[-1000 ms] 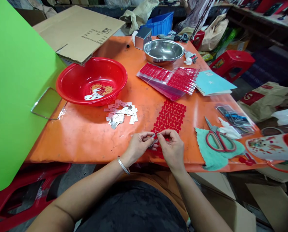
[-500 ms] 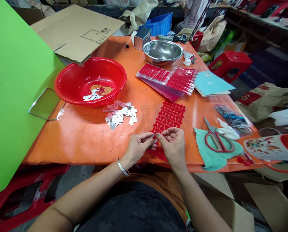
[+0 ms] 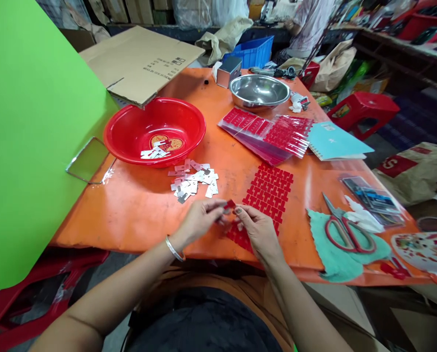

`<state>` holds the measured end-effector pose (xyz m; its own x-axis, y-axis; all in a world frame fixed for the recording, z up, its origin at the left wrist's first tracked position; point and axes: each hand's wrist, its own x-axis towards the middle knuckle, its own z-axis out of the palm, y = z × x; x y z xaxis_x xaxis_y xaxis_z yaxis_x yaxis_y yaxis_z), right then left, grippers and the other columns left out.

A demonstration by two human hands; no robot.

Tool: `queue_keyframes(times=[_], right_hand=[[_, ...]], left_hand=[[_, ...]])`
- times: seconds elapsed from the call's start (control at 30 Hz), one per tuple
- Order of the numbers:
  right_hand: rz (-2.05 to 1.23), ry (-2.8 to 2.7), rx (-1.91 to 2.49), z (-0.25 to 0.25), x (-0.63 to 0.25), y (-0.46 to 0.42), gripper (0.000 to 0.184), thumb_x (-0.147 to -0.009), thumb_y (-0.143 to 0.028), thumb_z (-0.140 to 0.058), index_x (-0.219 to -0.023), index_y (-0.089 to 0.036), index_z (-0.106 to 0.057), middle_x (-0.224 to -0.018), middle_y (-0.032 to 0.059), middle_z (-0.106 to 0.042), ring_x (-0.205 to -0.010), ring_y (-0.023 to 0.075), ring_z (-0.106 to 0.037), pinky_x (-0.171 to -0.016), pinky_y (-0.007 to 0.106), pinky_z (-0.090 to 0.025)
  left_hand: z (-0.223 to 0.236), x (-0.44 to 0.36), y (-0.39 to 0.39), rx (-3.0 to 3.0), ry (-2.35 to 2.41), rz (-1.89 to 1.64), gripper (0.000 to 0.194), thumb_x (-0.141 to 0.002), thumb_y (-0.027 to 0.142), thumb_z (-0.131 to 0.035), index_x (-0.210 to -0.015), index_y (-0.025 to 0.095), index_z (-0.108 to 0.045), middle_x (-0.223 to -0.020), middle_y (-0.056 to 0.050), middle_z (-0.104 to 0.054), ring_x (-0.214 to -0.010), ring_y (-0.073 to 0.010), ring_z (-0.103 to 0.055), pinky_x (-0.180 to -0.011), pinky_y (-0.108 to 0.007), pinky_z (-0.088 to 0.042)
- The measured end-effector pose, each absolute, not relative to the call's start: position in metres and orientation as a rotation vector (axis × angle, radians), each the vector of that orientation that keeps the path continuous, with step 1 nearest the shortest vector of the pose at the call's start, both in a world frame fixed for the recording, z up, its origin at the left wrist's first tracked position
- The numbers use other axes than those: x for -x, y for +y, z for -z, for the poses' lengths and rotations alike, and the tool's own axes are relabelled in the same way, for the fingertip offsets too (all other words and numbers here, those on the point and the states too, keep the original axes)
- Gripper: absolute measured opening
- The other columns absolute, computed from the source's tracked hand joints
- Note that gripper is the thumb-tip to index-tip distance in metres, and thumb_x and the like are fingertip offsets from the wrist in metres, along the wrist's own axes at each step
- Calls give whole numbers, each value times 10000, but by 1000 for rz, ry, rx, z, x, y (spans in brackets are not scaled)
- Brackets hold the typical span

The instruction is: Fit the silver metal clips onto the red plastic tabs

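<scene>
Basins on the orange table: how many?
2: the red plastic basin at left, and the stainless-steel basin toward the far end. The cardboard may hide more.

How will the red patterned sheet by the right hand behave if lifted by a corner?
Likely floppy: the red patterned sheet looks thin and lies flat on the orange tabletop. Probably light for its area, since it shows hardly any thickness. Individual shapes may lift or peel apart, as outlines divide it into many interlocking pieces.
</scene>
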<state>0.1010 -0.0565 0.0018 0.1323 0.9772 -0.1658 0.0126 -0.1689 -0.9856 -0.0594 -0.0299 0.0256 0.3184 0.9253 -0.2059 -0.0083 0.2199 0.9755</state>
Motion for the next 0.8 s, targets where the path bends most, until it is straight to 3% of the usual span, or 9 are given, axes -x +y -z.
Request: queue_keyframes(times=[0.1,0.2,0.33,0.53,0.7,0.8], right_hand=[[-1059,-1305,1472,-3,-98,-47,277,-756,-431,-643,-884,-192,-697,-813,37,-686,-688,168,-585,-638,313,-465],[-759,-1597,1512,1,-92,-35,151,-790,-323,-598,-771,-210,-695,-784,48,-660,-779,213,-566,-745,376,-450],[-449,-1837,1489,13,-79,-11,175,-819,-261,-555,-742,-226,-708,-765,67,-611,-811,241,-496,-738,386,-432],[-264,-2052,1593,19,-54,28,225,-863,-232,-519,-808,-189,-733,-874,105,-595,-872,245,-455,-770,375,-405],[-172,-2216,1592,18,-32,47,225,-878,-237,-519,-1014,-188,-692,-1074,126,-581,-973,270,-430,-819,378,-367],[-156,-2293,1606,18,-24,54,219,-877,-243,-523,-1015,-181,-682,-1102,130,-577,-972,277,-424,-812,374,-356]], left_hand=[[-53,105,7,-1535,1344,-1085,317,-849,239,-509,-1110,159,-670,-947,-69,-719,-744,-143,-643,-699,-248,-513],[-81,153,45,-1904,1780,-1144,326,-858,191,-467,-1111,184,-672,-1017,-61,-711,-901,-190,-646,-844,-306,-481],[-93,198,82,-2024,2253,-799,307,-835,162,-475,-1030,157,-711,-976,-126,-715,-970,-283,-637,-897,-385,-442],[-81,219,99,-2051,2249,-407,279,-802,154,-490,-936,136,-734,-942,-141,-716,-954,-335,-637,-826,-392,-460],[-80,196,69,-2138,2117,-990,292,-855,255,-511,-1077,162,-677,-1072,-105,-693,-1017,-264,-622,-920,-384,-445],[-74,174,40,-2158,1846,-1213,253,-876,262,-518,-1047,165,-677,-1052,-78,-702,-992,-209,-633,-908,-339,-467]])
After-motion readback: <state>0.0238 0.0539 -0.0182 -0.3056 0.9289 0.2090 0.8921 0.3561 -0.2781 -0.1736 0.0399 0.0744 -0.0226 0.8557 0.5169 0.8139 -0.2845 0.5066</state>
